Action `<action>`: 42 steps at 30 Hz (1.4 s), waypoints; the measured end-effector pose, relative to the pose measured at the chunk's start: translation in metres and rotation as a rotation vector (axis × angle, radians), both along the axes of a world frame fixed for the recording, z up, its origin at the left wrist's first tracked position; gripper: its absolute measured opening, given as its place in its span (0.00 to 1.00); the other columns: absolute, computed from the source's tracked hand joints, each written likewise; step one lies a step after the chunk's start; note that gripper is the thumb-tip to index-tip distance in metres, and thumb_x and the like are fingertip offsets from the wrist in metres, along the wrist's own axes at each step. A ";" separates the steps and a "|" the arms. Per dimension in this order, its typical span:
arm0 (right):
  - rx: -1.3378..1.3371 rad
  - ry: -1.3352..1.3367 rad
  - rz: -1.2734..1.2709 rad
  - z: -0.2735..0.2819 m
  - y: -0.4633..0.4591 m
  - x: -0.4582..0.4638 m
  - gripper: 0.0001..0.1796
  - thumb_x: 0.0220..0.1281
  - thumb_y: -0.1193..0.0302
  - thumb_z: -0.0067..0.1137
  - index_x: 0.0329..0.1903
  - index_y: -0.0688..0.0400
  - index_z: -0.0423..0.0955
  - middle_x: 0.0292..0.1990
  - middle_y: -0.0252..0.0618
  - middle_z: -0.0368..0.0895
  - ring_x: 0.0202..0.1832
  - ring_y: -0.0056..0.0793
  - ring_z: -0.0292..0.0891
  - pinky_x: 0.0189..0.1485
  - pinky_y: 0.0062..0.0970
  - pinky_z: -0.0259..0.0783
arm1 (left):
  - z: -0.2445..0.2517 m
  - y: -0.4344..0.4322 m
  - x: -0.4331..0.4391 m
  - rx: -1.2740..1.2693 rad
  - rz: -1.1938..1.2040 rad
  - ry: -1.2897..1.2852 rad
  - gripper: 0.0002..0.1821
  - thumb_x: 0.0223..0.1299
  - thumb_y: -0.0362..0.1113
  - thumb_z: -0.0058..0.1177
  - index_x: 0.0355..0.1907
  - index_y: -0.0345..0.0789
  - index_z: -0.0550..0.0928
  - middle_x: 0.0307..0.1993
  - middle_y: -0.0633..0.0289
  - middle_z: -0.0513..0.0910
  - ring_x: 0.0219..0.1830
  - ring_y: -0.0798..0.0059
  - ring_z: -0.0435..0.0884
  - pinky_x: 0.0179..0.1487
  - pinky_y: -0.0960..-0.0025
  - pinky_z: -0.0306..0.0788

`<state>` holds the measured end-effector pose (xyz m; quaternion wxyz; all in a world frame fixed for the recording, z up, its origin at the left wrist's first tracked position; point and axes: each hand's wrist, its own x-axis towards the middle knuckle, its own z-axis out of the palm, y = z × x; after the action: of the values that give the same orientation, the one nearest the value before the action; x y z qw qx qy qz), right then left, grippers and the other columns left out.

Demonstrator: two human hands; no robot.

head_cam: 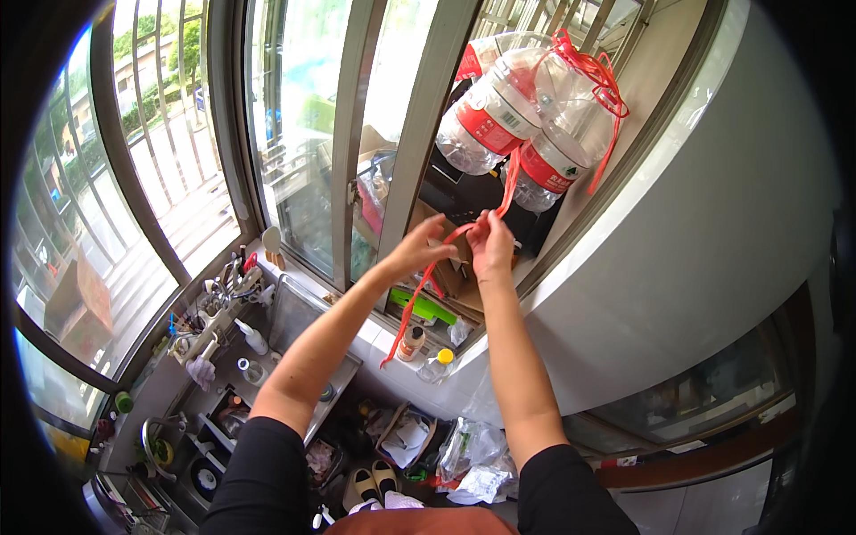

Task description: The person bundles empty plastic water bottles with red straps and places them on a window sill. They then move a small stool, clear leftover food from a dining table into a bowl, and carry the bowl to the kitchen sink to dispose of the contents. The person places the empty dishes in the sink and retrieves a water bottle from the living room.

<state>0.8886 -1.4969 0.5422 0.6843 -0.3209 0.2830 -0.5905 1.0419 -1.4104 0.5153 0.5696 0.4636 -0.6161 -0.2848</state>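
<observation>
Several large clear plastic bottles [491, 110] with red and white labels hang together in the open window, bunched at the top by red plastic string. A red plastic ribbon [513, 177] runs down from between them to my hands. My right hand [491, 244] pinches the ribbon just below the bottles, its fingers closed. My left hand [421, 251] is a little to the left, fingers apart beside the ribbon; whether it touches the ribbon is unclear. The loose tail of the ribbon hangs below my left hand towards the sill.
On the tiled sill [381, 334] stand a black-capped bottle [411, 342] and a yellow-capped clear bottle [438, 364]. A metal sink counter with a curved faucet [150, 445] is at lower left. Plastic bags [475, 455] and a lined bin [406, 438] are on the floor below. Window frames surround the opening.
</observation>
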 end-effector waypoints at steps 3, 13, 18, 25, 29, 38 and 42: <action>-0.198 -0.163 0.077 0.075 0.035 -0.004 0.09 0.71 0.67 0.51 0.36 0.58 0.75 0.25 0.31 0.76 0.24 0.21 0.72 0.29 0.22 0.74 | -0.017 0.030 -0.022 0.107 -0.277 0.178 0.30 0.64 0.37 0.60 0.65 0.32 0.67 0.34 0.68 0.80 0.36 0.85 0.77 0.41 0.78 0.72; -0.485 0.031 0.113 0.235 0.059 -0.027 0.08 0.69 0.70 0.55 0.40 0.63 0.77 0.32 0.37 0.81 0.27 0.22 0.75 0.30 0.22 0.75 | -0.112 0.186 0.020 0.404 -0.043 -0.386 0.16 0.70 0.41 0.48 0.36 0.31 0.82 0.29 0.53 0.82 0.34 0.62 0.82 0.41 0.62 0.74; -0.742 1.057 0.352 0.198 0.097 -0.007 0.14 0.64 0.63 0.64 0.40 0.62 0.77 0.31 0.33 0.81 0.27 0.17 0.76 0.28 0.19 0.72 | -0.044 0.193 0.018 0.034 0.307 -0.155 0.08 0.67 0.32 0.47 0.36 0.31 0.80 0.26 0.54 0.74 0.28 0.58 0.75 0.33 0.62 0.69; -0.383 0.730 1.217 0.103 0.194 0.009 0.26 0.65 0.73 0.62 0.61 0.64 0.64 0.44 0.31 0.75 0.36 0.14 0.74 0.40 0.19 0.73 | 0.097 0.205 -0.011 -0.260 0.350 0.073 0.07 0.70 0.28 0.48 0.43 0.29 0.79 0.37 0.59 0.76 0.32 0.76 0.81 0.35 0.75 0.74; -0.771 1.229 0.988 0.157 0.194 -0.003 0.09 0.69 0.73 0.56 0.49 0.60 0.78 0.33 0.33 0.79 0.36 0.12 0.76 0.39 0.21 0.73 | 0.108 0.247 -0.020 -0.451 0.461 -0.238 0.13 0.58 0.23 0.57 0.47 0.31 0.80 0.42 0.57 0.78 0.39 0.64 0.81 0.45 0.68 0.75; -0.878 1.898 1.013 0.418 0.041 0.053 0.14 0.63 0.61 0.58 0.34 0.59 0.84 0.29 0.33 0.84 0.28 0.18 0.78 0.29 0.22 0.74 | -0.023 0.385 -0.008 0.258 0.280 -0.186 0.10 0.62 0.28 0.57 0.46 0.32 0.81 0.37 0.54 0.83 0.38 0.62 0.83 0.43 0.66 0.75; -1.601 1.890 -0.845 0.525 -0.046 0.018 0.15 0.67 0.66 0.48 0.51 0.61 0.72 0.53 0.53 0.75 0.40 0.44 0.82 0.36 0.43 0.78 | -0.058 0.434 -0.020 0.489 0.375 -0.123 0.10 0.61 0.31 0.58 0.44 0.32 0.82 0.36 0.53 0.83 0.36 0.60 0.83 0.40 0.66 0.76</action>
<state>0.9071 -1.5433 1.0675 -0.3937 -0.8111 0.3019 -0.3099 1.0219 -0.9761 0.4570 0.4454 0.7087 -0.4664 -0.2860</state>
